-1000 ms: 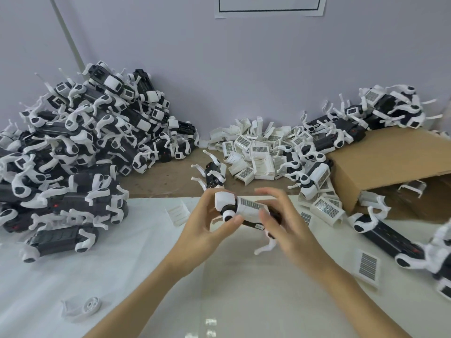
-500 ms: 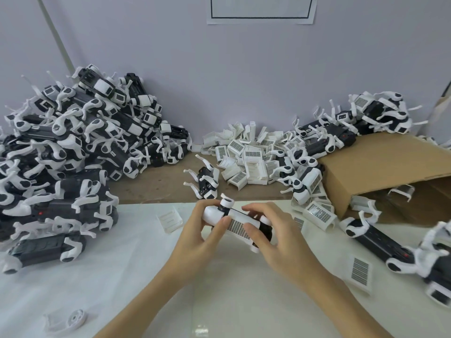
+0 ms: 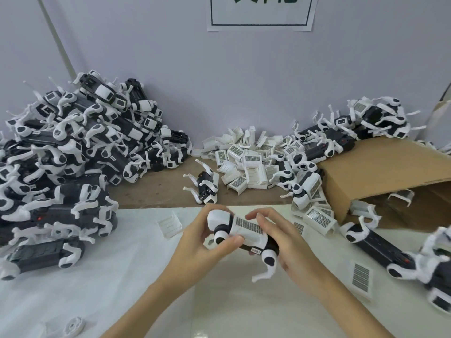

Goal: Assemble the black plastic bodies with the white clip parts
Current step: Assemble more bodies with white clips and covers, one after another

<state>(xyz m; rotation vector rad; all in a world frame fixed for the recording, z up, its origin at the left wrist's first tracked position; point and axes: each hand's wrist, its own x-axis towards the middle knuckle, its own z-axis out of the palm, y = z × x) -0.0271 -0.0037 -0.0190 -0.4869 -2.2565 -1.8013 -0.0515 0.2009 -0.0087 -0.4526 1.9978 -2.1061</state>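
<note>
Both hands hold one black plastic body (image 3: 271,242) just above the white sheet in the middle. A white clip part (image 3: 247,230) with a barcode label sits on top of it. My left hand (image 3: 202,242) grips its front end, thumb beside a white leg joint. My right hand (image 3: 285,242) wraps the rear end, fingers lying over the clip. A white leg (image 3: 267,267) hangs down at the rear. Loose white clip parts (image 3: 249,159) are heaped at the back centre.
A big pile of assembled bodies (image 3: 73,154) fills the left side. A cardboard box (image 3: 380,174) lies on its side at the right, with more bodies on and before it. One single clip (image 3: 169,224) and a lone body (image 3: 206,186) lie ahead of my hands.
The body has turned in my hands so that the barcode clip faces up and the rear leg hangs down. My head has tilted up slightly, showing more of the wall sign.
</note>
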